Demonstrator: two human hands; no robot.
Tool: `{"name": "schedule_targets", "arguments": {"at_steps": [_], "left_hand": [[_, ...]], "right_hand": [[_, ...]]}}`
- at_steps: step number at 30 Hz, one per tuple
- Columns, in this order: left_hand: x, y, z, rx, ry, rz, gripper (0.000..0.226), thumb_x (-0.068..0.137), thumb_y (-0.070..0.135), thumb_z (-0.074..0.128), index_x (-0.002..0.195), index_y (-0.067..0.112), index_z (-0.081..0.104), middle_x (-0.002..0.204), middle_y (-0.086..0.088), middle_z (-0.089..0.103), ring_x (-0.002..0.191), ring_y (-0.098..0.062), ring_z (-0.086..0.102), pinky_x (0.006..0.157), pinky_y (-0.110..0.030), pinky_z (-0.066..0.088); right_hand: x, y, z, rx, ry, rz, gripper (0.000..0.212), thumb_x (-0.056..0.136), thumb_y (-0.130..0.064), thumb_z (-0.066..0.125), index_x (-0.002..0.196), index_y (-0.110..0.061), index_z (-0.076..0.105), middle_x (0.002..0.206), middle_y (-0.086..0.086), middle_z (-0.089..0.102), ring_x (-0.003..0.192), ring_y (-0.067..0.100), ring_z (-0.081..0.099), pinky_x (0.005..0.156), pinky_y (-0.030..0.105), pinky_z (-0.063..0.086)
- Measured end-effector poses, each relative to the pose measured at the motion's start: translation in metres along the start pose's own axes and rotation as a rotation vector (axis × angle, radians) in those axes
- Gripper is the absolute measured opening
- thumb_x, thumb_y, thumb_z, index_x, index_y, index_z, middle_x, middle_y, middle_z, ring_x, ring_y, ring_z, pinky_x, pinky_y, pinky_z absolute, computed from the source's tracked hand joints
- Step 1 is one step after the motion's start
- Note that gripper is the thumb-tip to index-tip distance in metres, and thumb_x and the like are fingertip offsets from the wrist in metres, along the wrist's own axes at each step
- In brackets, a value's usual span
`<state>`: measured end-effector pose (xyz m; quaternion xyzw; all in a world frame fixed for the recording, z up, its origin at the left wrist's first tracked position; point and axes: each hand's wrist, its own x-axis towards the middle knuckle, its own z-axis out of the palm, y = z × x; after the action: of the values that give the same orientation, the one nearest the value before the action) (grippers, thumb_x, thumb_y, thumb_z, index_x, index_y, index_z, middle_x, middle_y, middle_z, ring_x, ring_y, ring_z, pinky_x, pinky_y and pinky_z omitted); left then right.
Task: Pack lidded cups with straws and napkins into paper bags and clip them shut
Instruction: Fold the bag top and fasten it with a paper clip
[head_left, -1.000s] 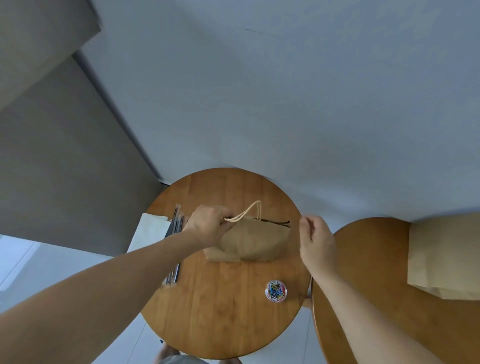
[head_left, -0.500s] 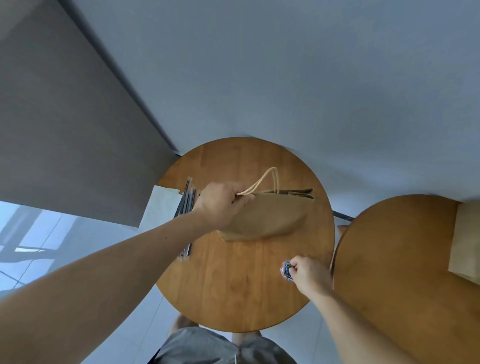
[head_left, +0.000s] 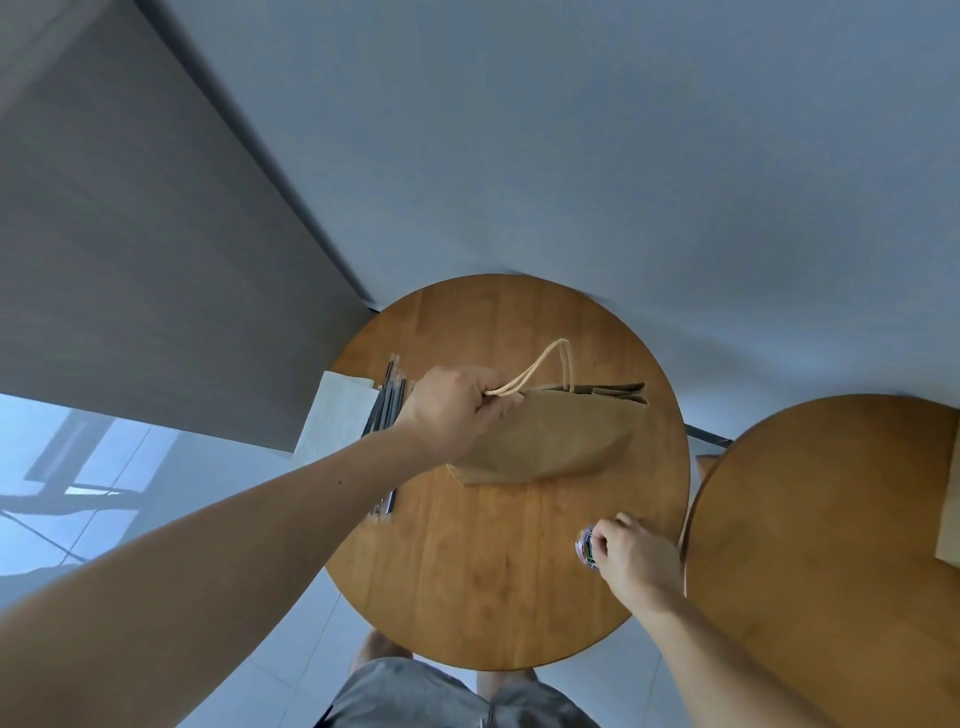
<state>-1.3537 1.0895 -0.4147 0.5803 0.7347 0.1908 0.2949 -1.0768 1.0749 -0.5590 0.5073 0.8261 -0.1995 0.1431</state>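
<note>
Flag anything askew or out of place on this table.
The white napkin hangs over the left edge of the round table and could slip off. Nothing else stands out; the left hand grips the paper bag.

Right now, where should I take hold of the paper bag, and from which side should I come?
I'd take the paper bag by its rope handle, coming from above on the right: the loop stands clear of the flattened mouth, and the left hand pinches its left end.
</note>
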Motion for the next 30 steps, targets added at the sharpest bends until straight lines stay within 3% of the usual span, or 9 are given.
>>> {"name": "schedule_targets", "arguments": {"at_steps": [2,4,9,12,16,20,25,30], "left_hand": [[0.001,0.000,0.001,0.006,-0.004,0.003,0.028,0.096,0.033,0.060,0.084,0.010,0.070,0.073,-0.006,0.066,0.070,-0.024,0.060,0.064,-0.045,0.049],[0.002,-0.001,0.002,0.013,-0.004,-0.006,0.027,0.096,0.035,0.060,0.084,0.015,0.071,0.072,-0.003,0.066,0.069,-0.021,0.060,0.062,-0.042,0.049],[0.006,-0.006,0.005,-0.003,-0.021,-0.058,0.026,0.094,0.040,0.061,0.071,0.031,0.064,0.062,0.009,0.059,0.060,-0.007,0.054,0.052,-0.027,0.040],[0.007,-0.006,0.006,-0.013,-0.024,-0.065,0.037,0.093,0.041,0.061,0.057,0.041,0.053,0.054,0.019,0.054,0.057,0.001,0.052,0.046,-0.019,0.034],[0.009,-0.006,0.007,0.029,-0.036,-0.117,0.044,0.093,0.045,0.060,0.054,0.032,0.044,0.048,0.011,0.045,0.047,-0.005,0.043,0.045,-0.019,0.025],[0.008,-0.002,0.004,0.067,-0.012,-0.040,0.044,0.093,0.040,0.062,0.056,0.040,0.039,0.059,0.016,0.043,0.053,0.000,0.042,0.046,-0.017,0.024],[0.008,-0.002,0.001,0.075,-0.063,-0.030,0.033,0.096,0.038,0.059,0.066,0.039,0.043,0.070,0.015,0.044,0.064,-0.003,0.045,0.051,-0.016,0.023],[0.008,-0.006,-0.001,-0.024,-0.039,-0.110,0.031,0.088,0.033,0.067,0.067,0.039,0.046,0.067,0.016,0.054,0.062,0.000,0.051,0.050,-0.015,0.029]], "right_hand": [[-0.006,0.002,-0.002,0.124,0.105,-0.046,0.006,0.085,-0.021,0.071,0.079,-0.019,0.070,0.081,-0.003,0.065,0.075,0.021,0.063,0.050,0.027,0.042],[-0.011,0.005,-0.004,0.206,0.193,-0.068,0.015,0.074,-0.014,0.081,0.071,-0.018,0.067,0.073,-0.004,0.065,0.067,0.021,0.063,0.045,0.028,0.046],[-0.014,0.001,-0.023,0.430,0.210,-0.011,0.009,0.083,-0.017,0.075,0.087,-0.018,0.067,0.077,-0.010,0.068,0.067,0.011,0.065,0.055,0.028,0.054],[-0.010,-0.013,-0.049,0.500,0.232,-0.029,0.014,0.089,-0.019,0.070,0.103,-0.022,0.067,0.081,-0.017,0.063,0.069,0.003,0.063,0.062,0.019,0.053],[0.000,-0.039,-0.095,0.566,0.342,-0.167,0.008,0.089,-0.018,0.071,0.096,-0.023,0.072,0.084,-0.019,0.066,0.073,-0.003,0.063,0.066,0.008,0.049],[0.009,-0.066,-0.138,0.684,0.324,-0.235,0.023,0.089,-0.023,0.071,0.111,-0.027,0.070,0.092,-0.023,0.064,0.090,-0.005,0.062,0.075,0.007,0.049],[0.020,-0.090,-0.173,0.642,0.507,-0.424,0.011,0.088,-0.020,0.073,0.098,-0.018,0.077,0.094,-0.013,0.064,0.082,0.002,0.062,0.069,0.010,0.048],[0.036,-0.096,-0.186,0.624,0.425,-0.396,0.015,0.085,-0.012,0.074,0.100,-0.017,0.075,0.089,-0.013,0.069,0.079,-0.009,0.061,0.073,0.006,0.048]]}}
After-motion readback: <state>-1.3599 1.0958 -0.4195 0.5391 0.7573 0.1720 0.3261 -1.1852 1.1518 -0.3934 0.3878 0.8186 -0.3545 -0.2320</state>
